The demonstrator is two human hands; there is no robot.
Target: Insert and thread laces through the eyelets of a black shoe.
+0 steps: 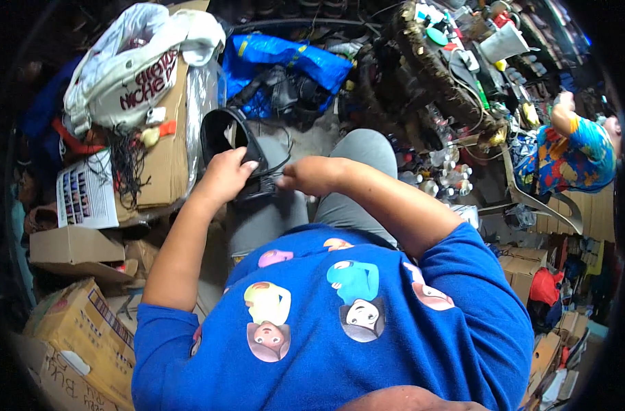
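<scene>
A black lace-up shoe (225, 131) rests on my lap, over the thigh at the left, with its opening facing away from me. My left hand (230, 177) grips its near side, thumb on the upper. My right hand (310, 175) is at the shoe's right side, its fingers pinched together by the lacing. A thin dark shoelace (279, 164) loops out from the shoe toward those fingertips. What exactly sits between the fingertips is partly hidden.
At the far left a white cloth bag (141, 75) and a bundle of dark laces (129, 161) lie on cardboard (165, 164). A blue bag (285, 58) with black items is ahead. Small bottles (449, 175) and a cluttered worktable (456, 65) stand right, near another person (576, 154).
</scene>
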